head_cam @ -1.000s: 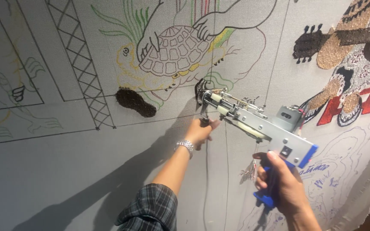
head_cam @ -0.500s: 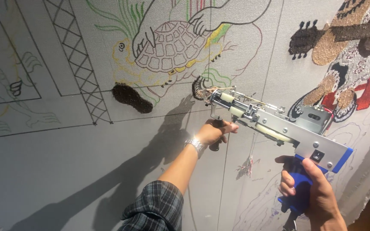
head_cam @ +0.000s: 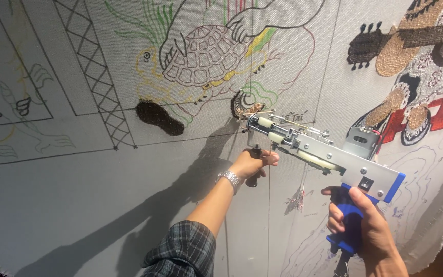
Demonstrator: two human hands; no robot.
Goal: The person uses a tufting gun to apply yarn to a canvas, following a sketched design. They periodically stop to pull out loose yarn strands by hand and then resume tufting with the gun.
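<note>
A silver tufting gun with a blue rear handle points its needle tip at a small brown tufted patch on the stretched grey cloth. My right hand grips the blue handle at the lower right. My left hand, with a metal watch on its wrist and a plaid sleeve below, is closed around the gun's black front handle under the barrel. Above the tip is a drawn turtle outline in black, yellow and green lines.
A dark brown tufted oval lies left of the gun tip. Finished tufted figures in brown, red and white fill the upper right. A lattice column and animal outlines are drawn on the left. Loose thread hangs below the gun.
The gun and both hands have shifted slightly right and down in view, with the tip staying at the small brown patch. The grips on both handles are unchanged.
</note>
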